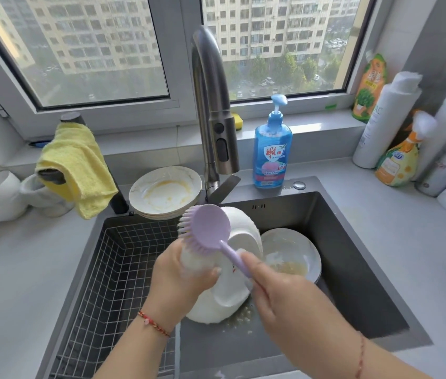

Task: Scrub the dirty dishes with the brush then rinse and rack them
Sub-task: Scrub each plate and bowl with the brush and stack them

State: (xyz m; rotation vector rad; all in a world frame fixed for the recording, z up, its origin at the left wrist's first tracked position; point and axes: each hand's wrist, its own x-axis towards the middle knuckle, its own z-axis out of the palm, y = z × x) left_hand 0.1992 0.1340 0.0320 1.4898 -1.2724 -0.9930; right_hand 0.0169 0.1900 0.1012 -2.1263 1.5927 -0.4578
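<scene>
**Over the sink: left hand on a white dish, right hand on the brush**

Left hand [183, 272] grips a white dish [227, 285], fingers curled round its near edge, dish tilted above the sink [353, 269]. Right hand [276, 291] is closed round the handle of the purple brush [210, 228]; brush head sits just above the left hand, bristles pointing left, touching the dish top.

Right of the hands: a dirty plate [298, 250] with yellowish residue lies in the sink basin, partly behind the held dish. Left of the hands: wire rack [123, 269] fills the sink's left part. Beyond the hands: a stack of dirty plates [165, 191] on the table at the sink's far edge, faucet [213, 119] just beside it, blue soap bottle [272, 151] further right. Yellow cloth [76, 165] hangs far left. Food bits on the sink floor under the held dish.
</scene>
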